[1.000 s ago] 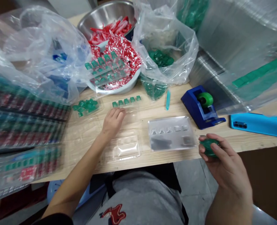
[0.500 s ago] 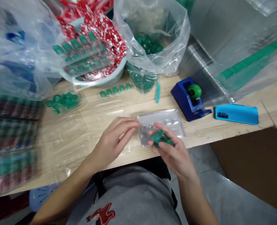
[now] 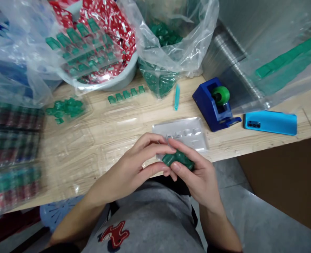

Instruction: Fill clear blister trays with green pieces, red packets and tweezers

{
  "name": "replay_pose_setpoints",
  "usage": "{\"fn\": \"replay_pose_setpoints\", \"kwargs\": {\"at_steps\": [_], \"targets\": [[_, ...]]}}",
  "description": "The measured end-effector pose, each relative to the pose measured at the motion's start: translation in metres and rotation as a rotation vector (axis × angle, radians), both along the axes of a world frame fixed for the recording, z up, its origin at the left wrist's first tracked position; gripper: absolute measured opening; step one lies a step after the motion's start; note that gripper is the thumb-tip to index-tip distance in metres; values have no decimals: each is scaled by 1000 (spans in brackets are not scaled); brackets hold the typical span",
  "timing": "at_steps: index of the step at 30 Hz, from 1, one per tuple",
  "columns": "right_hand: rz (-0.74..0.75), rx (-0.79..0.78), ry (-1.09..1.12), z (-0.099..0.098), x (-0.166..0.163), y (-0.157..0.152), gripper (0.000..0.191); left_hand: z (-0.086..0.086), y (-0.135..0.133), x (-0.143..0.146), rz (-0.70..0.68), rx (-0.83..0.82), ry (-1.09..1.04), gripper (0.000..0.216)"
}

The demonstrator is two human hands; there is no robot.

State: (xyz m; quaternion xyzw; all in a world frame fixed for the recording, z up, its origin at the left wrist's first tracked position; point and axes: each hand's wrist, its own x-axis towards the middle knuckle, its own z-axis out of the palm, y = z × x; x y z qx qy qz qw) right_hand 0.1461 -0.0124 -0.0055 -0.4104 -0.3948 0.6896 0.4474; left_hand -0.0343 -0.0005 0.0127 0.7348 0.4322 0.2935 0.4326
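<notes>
Centrally, translucent green plastic pieces cupped in the right hand.
They are near a shallow clear plastic tray; the left hand meets them (whether it grips, I cannot tell).

Right hand: closed around a green bunch, at the front edge of the desk.
Left hand: thumb and forefinger about the bunch's left end; grip unclear.
Clear tray: flat just beyond the hands, moulded hollows visible, near-left corner covered.
Green row: five pieces side by side, near the white bowl.
Green heap: loose pieces, left of the row.
Clear bag: open-mouthed, green pieces inside.
Turquoise stick: between bag and tray.
Tape dispenser: blue, green roll, right of tray.
Phone: blue, camera side up, right of dispenser.
Packed trays: far left, contents blurred.
</notes>
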Motion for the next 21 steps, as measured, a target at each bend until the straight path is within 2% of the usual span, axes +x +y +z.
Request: {"fn": "replay_pose_setpoints", "kwargs": {"at_steps": [3,6,9,12,17,21], "targets": [[13,-20,53,-3,-1,2,27,-1,0,2,89,-23,-104,18],[-24,17,-39,-2,-3,2,28,-2,-3,6,169,-58,-149,14],[-112,150,-232,1,-4,-1,33,-1,-5,6,201,-84,-136,13],[-142,309,-363,2,-4,-4,29,1,-4,5,174,-120,-145,13],[-136,501,-452,-3,-5,-8,28,1,-1,5,218,-253,-239,10],[-141,569,-523,-4,-5,-8,25,0,-1,8,241,-297,-203,8]]}}
